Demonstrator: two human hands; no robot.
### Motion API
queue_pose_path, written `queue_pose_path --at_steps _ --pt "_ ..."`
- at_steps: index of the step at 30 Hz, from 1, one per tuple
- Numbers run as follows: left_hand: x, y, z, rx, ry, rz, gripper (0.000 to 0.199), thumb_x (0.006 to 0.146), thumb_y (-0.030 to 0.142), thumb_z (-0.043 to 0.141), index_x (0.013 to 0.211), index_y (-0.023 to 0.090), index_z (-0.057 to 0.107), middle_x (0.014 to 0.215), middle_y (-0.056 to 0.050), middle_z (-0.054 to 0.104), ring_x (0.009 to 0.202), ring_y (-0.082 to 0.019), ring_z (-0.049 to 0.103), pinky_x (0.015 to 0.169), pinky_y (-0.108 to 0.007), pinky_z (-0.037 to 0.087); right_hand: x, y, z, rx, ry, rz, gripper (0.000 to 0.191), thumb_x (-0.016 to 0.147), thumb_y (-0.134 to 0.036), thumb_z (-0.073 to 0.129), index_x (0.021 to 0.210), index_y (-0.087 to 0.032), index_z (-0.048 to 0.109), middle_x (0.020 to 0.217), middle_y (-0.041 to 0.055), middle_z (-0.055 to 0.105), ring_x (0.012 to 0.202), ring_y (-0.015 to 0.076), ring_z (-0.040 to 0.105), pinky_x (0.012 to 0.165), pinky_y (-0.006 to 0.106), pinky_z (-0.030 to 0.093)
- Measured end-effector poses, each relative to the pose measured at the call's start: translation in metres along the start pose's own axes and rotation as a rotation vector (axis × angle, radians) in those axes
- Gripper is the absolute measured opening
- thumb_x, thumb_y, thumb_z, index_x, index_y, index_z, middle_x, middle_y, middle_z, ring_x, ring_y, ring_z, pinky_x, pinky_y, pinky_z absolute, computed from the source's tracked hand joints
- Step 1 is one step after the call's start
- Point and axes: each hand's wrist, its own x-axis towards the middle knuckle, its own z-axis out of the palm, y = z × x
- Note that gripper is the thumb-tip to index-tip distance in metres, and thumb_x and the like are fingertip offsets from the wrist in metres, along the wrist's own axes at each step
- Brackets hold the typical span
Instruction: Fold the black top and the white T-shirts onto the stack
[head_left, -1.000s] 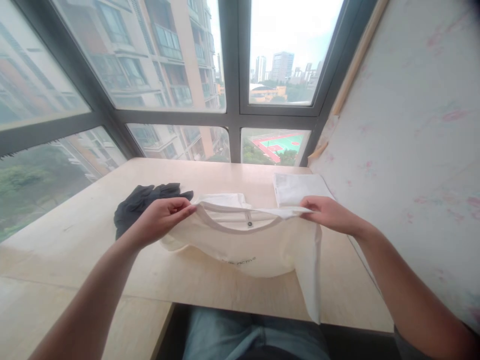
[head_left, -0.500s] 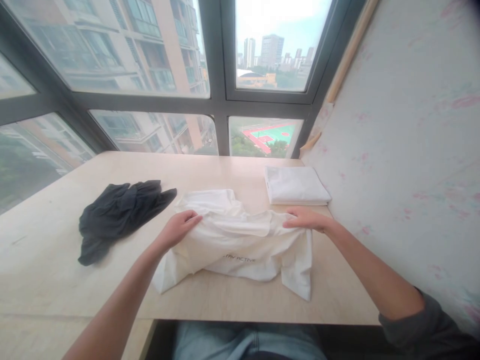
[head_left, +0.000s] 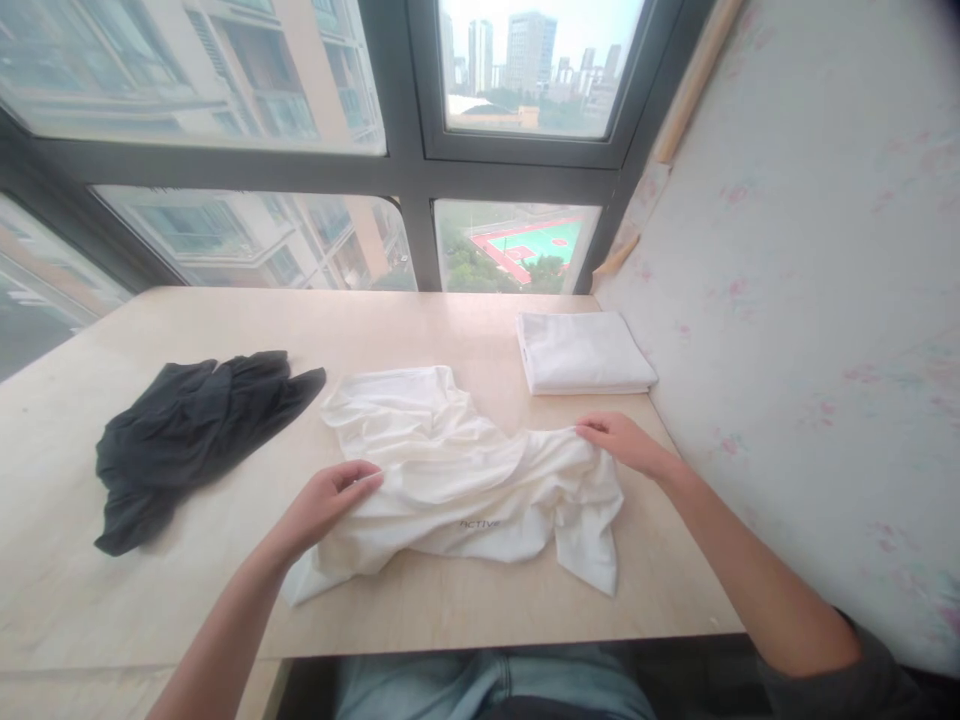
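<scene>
A white shirt with dark lettering lies crumpled on the wooden tabletop, its front edge towards me. My left hand pinches the cloth on its left side between thumb and fingers. At the shirt's upper right, my right hand grips the fabric near the shoulder with closed fingertips. The part of the shirt beyond my hands is bunched in loose folds, and a sleeve hangs out flat at the lower right.
A black garment lies rumpled on the left of the tabletop. Folded white cloth rests at the back right, beside the papered wall. Window frames rise behind the table.
My left hand has moved down and slightly left, holding the cloth. The shirt is more spread out, with more of its far part showing. The view has shifted a little.
</scene>
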Motion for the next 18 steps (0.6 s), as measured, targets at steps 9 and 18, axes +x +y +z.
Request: queue_pose_path --at_steps 9,18 --pt "-0.015 -0.016 0.000 -0.089 0.132 -0.050 0.046 0.075 0.056 0.073 0.098 0.017 0.071 0.086 -0.007 0.073 0.080 -0.021 0.064 0.068 -0.027 0.049 -0.005 0.004 0.006 0.109 -0.068 0.015 0.051 0.089 -0.066 0.052 0.073 -0.018 0.051 0.070 -0.0024 0.048 0.066 0.0117 0.042 0.061 0.024 0.033" --pt "-0.023 0.005 0.003 -0.086 -0.081 -0.024 0.036 0.084 0.052 0.062 0.085 0.017 0.069 0.083 -0.004 0.069 0.077 -0.018 0.060 0.066 -0.025 0.045 -0.014 0.007 -0.009 -0.021 -0.194 0.012 0.042 0.086 -0.059 0.062 0.084 -0.017 0.062 0.082 0.0023 0.059 0.077 0.0158 0.051 0.066 0.026 0.036"
